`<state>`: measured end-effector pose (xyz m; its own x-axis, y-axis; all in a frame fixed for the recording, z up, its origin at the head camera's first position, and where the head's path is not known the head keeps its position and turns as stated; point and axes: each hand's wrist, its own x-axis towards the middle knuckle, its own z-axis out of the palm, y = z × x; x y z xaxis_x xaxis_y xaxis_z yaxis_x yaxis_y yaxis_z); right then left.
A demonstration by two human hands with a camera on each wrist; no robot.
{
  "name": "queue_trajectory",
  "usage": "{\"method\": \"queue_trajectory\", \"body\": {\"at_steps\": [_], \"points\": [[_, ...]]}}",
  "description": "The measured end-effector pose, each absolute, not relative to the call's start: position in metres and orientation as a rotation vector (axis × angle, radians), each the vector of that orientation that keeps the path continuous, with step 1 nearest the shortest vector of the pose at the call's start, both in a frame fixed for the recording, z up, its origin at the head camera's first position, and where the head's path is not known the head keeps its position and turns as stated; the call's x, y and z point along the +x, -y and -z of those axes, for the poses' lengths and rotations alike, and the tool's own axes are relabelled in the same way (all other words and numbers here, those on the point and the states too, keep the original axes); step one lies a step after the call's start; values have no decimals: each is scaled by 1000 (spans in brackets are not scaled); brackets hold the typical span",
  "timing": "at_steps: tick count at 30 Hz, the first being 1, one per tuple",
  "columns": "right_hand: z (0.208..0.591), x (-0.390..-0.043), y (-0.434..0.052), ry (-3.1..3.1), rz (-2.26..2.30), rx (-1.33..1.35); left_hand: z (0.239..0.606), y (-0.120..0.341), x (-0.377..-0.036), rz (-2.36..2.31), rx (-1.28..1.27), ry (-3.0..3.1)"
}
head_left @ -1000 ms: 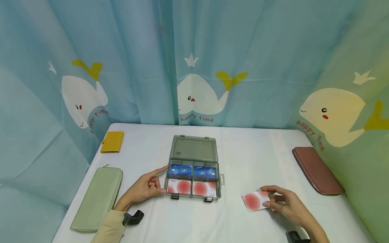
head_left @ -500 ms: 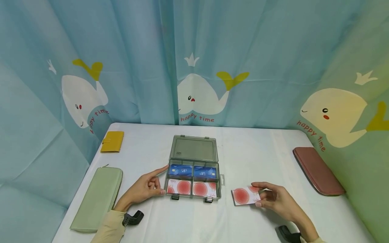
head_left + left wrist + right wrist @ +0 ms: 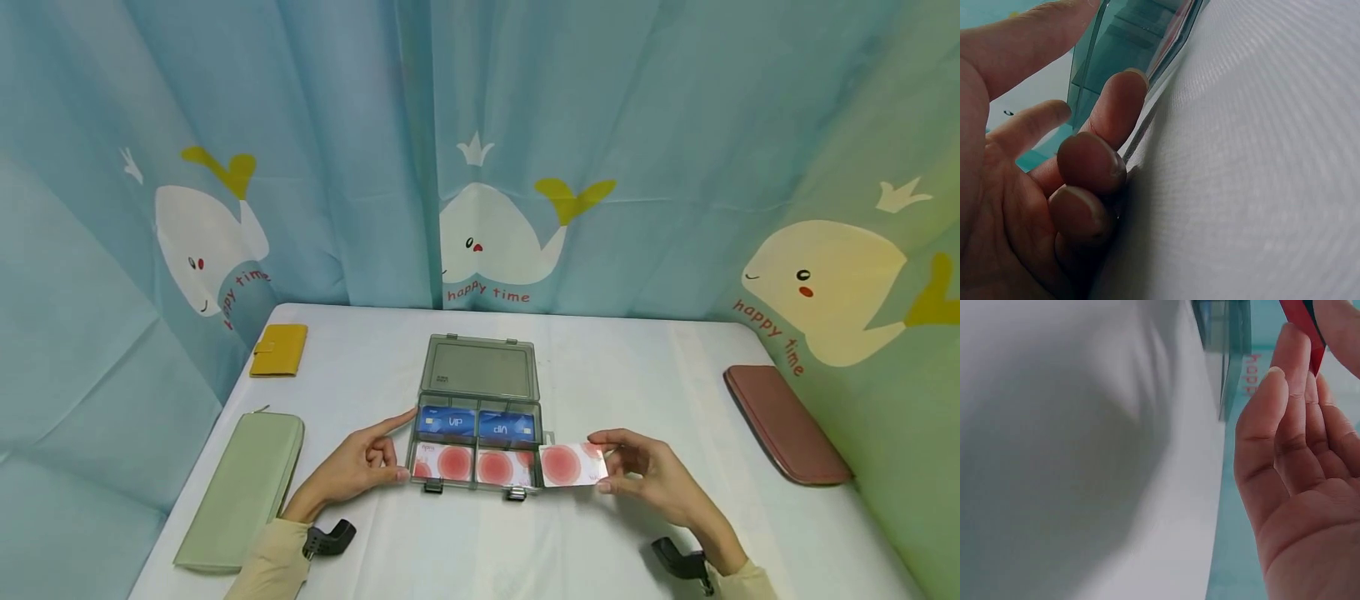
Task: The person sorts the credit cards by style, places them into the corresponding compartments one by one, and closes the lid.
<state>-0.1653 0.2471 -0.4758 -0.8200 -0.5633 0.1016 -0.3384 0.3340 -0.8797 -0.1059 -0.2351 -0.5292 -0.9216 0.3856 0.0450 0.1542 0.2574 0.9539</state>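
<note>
A dark translucent plastic box [image 3: 474, 485] lies with its lid [image 3: 480, 371] folded back. Blue VIP cards [image 3: 447, 422] fill its two rear compartments; white cards with red circles [image 3: 453, 463] lie in the front two. My left hand [image 3: 356, 465] touches the box's left side with index finger and thumb stretched apart, the other fingers curled beneath, as the left wrist view shows. Between thumb and fingers, my right hand [image 3: 654, 475] pinches a white card with a red circle [image 3: 564, 465] at its right end. The card's left edge is at the box's right wall.
On the left lie a yellow wallet [image 3: 279, 350] and a long green zip wallet [image 3: 240, 492]. A brown zip wallet [image 3: 787, 425] is at the table's right edge. Behind the white table [image 3: 637, 367] hangs a blue whale-print curtain [image 3: 360, 167].
My right hand has carried the pinched card leftward and slightly away from me, from well right of the box to its right wall. My left hand has stayed at the box.
</note>
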Motion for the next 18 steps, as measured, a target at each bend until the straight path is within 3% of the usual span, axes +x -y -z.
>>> {"method": "queue_trajectory", "body": {"at_steps": [18], "points": [[465,-177,-196,-2224,1548,-886,530,236,-106,-1721,511,-2331]]}}
